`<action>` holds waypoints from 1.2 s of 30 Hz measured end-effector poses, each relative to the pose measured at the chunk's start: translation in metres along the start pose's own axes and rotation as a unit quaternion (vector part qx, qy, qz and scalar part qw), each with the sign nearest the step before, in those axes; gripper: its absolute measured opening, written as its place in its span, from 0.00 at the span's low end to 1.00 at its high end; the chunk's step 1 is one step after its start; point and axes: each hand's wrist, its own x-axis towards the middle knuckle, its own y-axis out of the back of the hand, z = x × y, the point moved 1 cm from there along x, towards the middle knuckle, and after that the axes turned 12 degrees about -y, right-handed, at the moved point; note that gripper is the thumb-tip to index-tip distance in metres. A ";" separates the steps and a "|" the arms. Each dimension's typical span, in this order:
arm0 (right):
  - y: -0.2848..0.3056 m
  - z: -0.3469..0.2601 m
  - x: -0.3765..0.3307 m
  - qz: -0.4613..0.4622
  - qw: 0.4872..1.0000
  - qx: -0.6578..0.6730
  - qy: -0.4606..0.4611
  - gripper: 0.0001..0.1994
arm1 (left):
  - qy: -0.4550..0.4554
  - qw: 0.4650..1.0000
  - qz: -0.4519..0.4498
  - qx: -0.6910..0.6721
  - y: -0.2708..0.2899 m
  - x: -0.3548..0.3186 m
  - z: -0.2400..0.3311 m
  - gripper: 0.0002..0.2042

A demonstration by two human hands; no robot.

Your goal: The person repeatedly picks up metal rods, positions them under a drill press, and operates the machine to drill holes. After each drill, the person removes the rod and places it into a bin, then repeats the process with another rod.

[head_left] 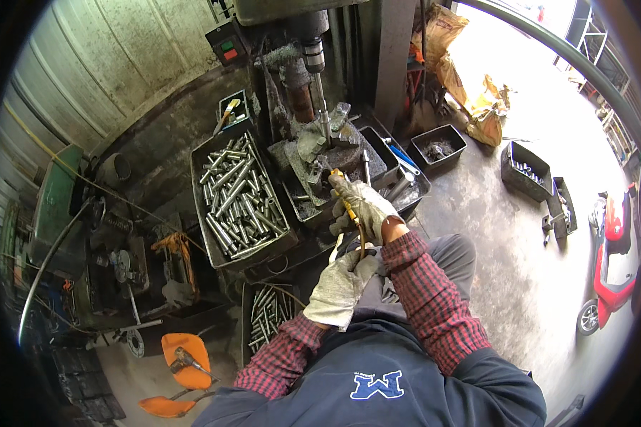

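Both my hands wear soiled pale work gloves, in front of a drill press. My right hand (369, 205) is closed around a slim yellow-and-brass tool (348, 208), its brownish end toward the machine. A thin hose-like tail (362, 238) runs from it to my left hand (340, 286), whose fingers close on it low by my lap. Just beyond my right hand is the chip-covered clamping fixture (308, 146). Above it, the drill bit (322, 99) points down from the chuck (313, 54). Which part my fingers press is hidden.
Left of the fixture stands a bin (286, 240) heaped with metal tubes; a lower bin (246, 313) holds thinner rods. A brush (228, 112) lies on a small box. A switch box (226, 45) hangs behind. Floor bins (440, 148) and a red scooter (612, 277) are rightward.
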 end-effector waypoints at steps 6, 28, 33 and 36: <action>-0.010 -0.004 -0.004 0.042 0.990 0.096 0.098 0.29 | 0.018 0.999 0.041 -0.012 0.010 -0.001 0.002 0.18; -0.026 -0.024 -0.003 0.166 0.975 -0.033 0.142 0.25 | -0.081 0.992 0.012 0.097 0.031 0.003 0.020 0.17; -0.059 -0.004 -0.054 0.097 0.940 -0.233 0.231 0.38 | -0.069 0.990 0.116 0.033 0.058 0.009 0.009 0.14; -0.067 0.011 -0.071 0.080 0.883 -0.308 0.344 0.56 | -0.087 0.979 0.171 0.068 0.101 -0.004 0.006 0.12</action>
